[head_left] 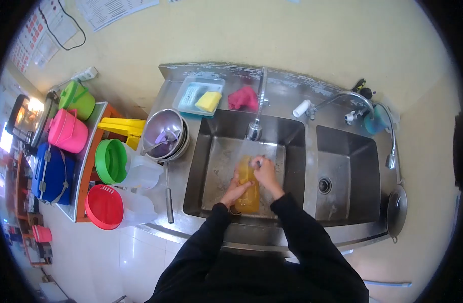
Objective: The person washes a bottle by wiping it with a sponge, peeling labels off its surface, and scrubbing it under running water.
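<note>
Inside the large left basin (220,146) of the steel sink, a yellowish-amber container (249,199) lies under the hanging spray faucet (254,130). My left hand (236,191) grips the container's left side, with the thumb across it. At its upper right, my right hand (265,171) is closed, the fingers curled around something small that I cannot make out. Water seems to fall from the faucet near both hands.
Stacked metal bowls (163,126), a long-handled tool (169,204), a tray with a yellow sponge (208,101) and a pink cloth (243,98) surround the basin. Right are a smaller basin (337,174) and a strainer (397,211). Colourful jugs (105,207) stand left.
</note>
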Demonstrator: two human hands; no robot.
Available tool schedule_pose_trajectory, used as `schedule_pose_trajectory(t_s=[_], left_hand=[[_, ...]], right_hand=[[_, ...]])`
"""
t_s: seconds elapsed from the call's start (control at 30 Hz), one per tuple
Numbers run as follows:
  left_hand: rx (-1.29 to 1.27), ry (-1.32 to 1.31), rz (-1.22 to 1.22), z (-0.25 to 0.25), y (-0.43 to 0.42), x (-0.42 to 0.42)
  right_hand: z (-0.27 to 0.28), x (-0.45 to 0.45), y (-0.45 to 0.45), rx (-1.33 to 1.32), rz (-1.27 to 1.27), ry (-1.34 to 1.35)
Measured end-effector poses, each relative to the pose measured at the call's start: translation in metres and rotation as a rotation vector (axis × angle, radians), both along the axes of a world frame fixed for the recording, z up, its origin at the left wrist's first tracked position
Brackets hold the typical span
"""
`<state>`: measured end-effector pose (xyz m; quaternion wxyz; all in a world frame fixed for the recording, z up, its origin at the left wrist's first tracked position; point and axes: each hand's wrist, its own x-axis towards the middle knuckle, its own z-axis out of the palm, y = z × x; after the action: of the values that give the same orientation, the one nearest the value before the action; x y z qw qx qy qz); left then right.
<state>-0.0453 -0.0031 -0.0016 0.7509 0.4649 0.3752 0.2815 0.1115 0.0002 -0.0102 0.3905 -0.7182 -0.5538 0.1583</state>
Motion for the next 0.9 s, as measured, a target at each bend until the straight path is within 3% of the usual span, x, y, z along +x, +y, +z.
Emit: schedule_pose_trajectory(t_s=[0.1,0.2,0.23,0.33,0.43,0.5,0.6,0.7,0.8,0.9], left_hand=[[-0.022,-0.058,0.054,-0.018,-0.007,0.006],[-0.102,0.003,0.113,0.005,0.011,0.009],[-0.171,-0.038,0.162,0.003,0.018,0.008],[-0.317,-0.139,0.266,-0.005,0.039,0.006],[-0.281,-0.135,0.252,-0.023,0.045,0.008],[-0.141,-0.045,0.176,-0.043,0.035,0.007],[-0.345,-0.103,0.268,-0.011,0.01,0.008],[-0.298,-0.231,0.232,-0.023,0.015,-0.01],[-0.33,-0.05,0.25,-0.003,0.004,-0.014],[-0.371,-0.232,0.299,-0.017,-0.003,-0.013]], right_hand=[[-0.005,0.038,0.02,-0.107,-0.12,0.424],[-0.009,0.049,0.009,-0.075,-0.266,0.557],[0.011,0.042,-0.004,-0.073,-0.206,0.583],[0.028,0.018,-0.03,0.045,-0.052,0.478],[0.044,-0.007,-0.043,-0.041,0.079,0.395],[0.03,-0.007,-0.029,0.042,-0.003,0.311],[0.026,-0.014,-0.009,0.1,-0.028,0.299],[0.031,-0.026,-0.026,0.062,0.027,0.299],[0.028,-0.029,-0.028,0.02,0.005,0.311],[0.013,-0.022,-0.013,0.038,-0.077,0.397]])
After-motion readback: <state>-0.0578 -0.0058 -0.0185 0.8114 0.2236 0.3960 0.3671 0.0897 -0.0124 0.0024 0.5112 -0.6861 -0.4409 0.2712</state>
